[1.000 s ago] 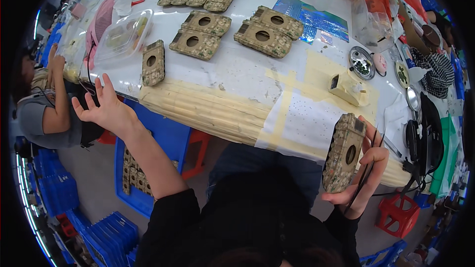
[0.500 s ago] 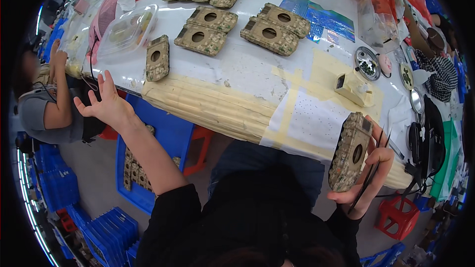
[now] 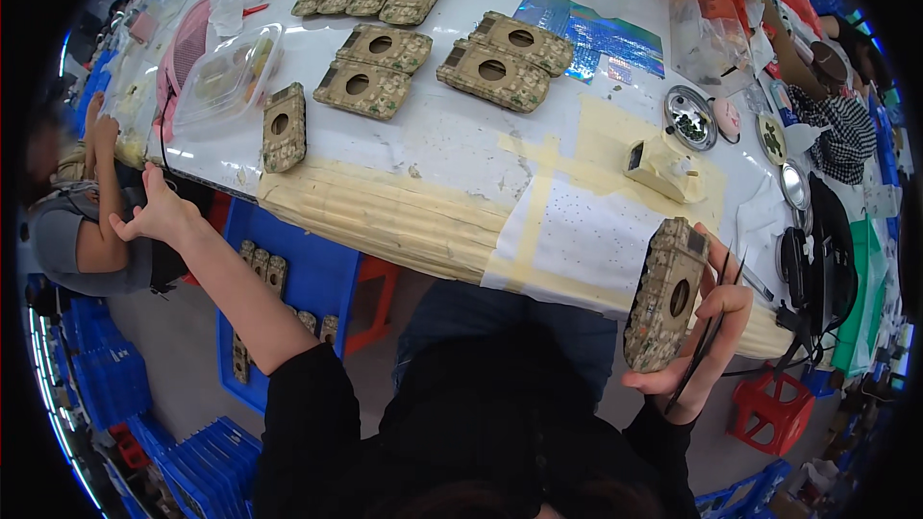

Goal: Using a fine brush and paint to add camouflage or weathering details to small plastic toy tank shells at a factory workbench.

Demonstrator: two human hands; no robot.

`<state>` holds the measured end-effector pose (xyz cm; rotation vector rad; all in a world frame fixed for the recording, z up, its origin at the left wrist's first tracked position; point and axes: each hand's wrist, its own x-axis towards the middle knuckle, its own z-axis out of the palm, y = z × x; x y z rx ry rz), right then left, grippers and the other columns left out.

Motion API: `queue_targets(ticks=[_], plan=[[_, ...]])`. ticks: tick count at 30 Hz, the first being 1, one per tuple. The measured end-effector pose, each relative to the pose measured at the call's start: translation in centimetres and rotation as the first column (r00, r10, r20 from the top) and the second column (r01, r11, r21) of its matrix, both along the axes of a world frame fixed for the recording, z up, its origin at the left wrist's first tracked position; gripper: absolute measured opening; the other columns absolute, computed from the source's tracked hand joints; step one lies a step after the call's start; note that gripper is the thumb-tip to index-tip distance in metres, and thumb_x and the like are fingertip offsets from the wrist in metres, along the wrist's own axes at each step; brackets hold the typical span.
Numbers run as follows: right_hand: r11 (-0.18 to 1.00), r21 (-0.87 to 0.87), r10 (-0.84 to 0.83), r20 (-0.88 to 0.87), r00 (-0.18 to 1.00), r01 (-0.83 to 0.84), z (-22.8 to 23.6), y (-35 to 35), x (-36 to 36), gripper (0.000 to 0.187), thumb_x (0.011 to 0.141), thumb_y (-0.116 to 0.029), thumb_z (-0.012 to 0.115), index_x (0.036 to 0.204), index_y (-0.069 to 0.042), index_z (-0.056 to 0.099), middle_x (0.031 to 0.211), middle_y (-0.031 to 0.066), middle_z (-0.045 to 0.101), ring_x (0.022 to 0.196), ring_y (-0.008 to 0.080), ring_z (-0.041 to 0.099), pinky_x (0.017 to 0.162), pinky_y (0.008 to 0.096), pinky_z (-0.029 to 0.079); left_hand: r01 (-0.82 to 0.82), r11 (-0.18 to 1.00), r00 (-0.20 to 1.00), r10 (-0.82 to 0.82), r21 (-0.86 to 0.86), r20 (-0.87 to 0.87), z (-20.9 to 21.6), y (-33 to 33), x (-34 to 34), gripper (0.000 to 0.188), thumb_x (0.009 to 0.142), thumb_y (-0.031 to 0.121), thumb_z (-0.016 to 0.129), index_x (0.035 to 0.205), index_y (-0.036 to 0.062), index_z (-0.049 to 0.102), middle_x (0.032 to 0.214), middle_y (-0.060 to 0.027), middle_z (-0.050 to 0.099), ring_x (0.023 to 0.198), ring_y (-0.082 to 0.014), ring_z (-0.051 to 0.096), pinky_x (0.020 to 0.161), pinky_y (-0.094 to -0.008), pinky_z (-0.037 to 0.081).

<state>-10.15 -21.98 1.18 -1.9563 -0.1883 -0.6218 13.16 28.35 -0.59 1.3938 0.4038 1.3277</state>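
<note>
Over to the head view: gripping a camouflage toy tank in the right hand, by the right end of the white sheet, with black tweezers tucked into the same hold. Showing nothing in the left hand, spread and relaxed well left of the sheet, near the blue tray. Careful here! Could easily drop the toy tank by slackening that grip to shift the tweezers; might also scratch it by twisting them inward. Beyond the sheet, to its right, risking spilled green bits by knocking the metal dish.
</note>
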Motion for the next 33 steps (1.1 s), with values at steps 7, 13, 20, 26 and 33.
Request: queue_targets(ticks=[7, 13, 20, 26, 33], plan=[[0.996, -0.081, 0.029, -0.022, 0.999, -0.031, -0.5, -0.9, -0.2, 0.089, 0.044, -0.056, 0.088, 0.097, -0.012, 0.031, 0.128, 0.0289, 0.036, 0.118, 0.0374, 0.044, 0.097, 0.0475, 0.039, 0.152, 0.982, 0.968, -0.171, 0.112, 0.186, 0.8, 3.4, 2.7, 0.088, 0.067, -0.011, 0.066, 0.129, 0.0079, 0.007, 0.116, -0.0206, 0.025, 0.092, -0.0261, 0.059, 0.081, -0.0336, 0.057], [1.000, 0.023, -0.014, -0.012, 1.000, 0.014, 0.4, -0.1, -0.4, 0.084, 0.040, -0.046, 0.092, 0.090, -0.011, 0.035, 0.124, 0.0305, 0.043, 0.119, 0.0387, 0.046, 0.099, 0.0479, 0.036, 0.063, 0.974, 0.983, -0.023, -0.216, 0.183, 1.3, 0.3, 1.6, 0.085, 0.068, -0.011, 0.064, 0.128, 0.0083, 0.007, 0.116, -0.0199, 0.023, 0.096, -0.0270, 0.057, 0.082, -0.0337, 0.057], [1.000, 0.023, -0.002, -0.009, 1.000, 0.002, 0.7, -0.5, -0.5, 0.082, 0.041, -0.044, 0.092, 0.090, -0.011, 0.035, 0.124, 0.0305, 0.043, 0.121, 0.0401, 0.044, 0.102, 0.0505, 0.032, -0.090, 0.984, 0.995, 0.094, -0.152, 0.017, -0.3, 1.3, 1.9, 0.092, 0.066, -0.005, 0.073, 0.130, 0.0128, 0.010, 0.120, -0.0184, 0.024, 0.101, -0.0273, 0.052, 0.081, -0.0328, 0.055], [1.000, 0.025, -0.001, 0.003, 1.000, 0.001, 0.5, -0.7, -0.2, 0.080, 0.041, -0.042, 0.093, 0.088, -0.009, 0.036, 0.122, 0.0301, 0.044, 0.121, 0.0405, 0.044, 0.102, 0.0508, 0.033, -0.249, 0.963, 0.951, 0.223, -0.105, -0.214, 0.8, -0.5, 1.2, 0.094, 0.063, 0.000, 0.076, 0.130, 0.0133, 0.011, 0.120, -0.0183, 0.026, 0.103, -0.0273, 0.048, 0.079, -0.0346, 0.053], [1.000, 0.011, 0.026, 0.004, 1.000, -0.026, 0.7, -0.8, 0.0, 0.078, 0.043, -0.038, 0.093, 0.088, -0.008, 0.037, 0.121, 0.0300, 0.044, 0.121, 0.0405, 0.043, 0.102, 0.0509, 0.033, -0.192, 0.958, 0.981, 0.181, -0.214, -0.074, 2.1, -1.2, 1.7, 0.086, 0.070, -0.001, 0.069, 0.130, 0.0127, 0.009, 0.115, -0.0224, 0.032, 0.096, -0.0292, 0.054, 0.078, -0.0347, 0.055]])
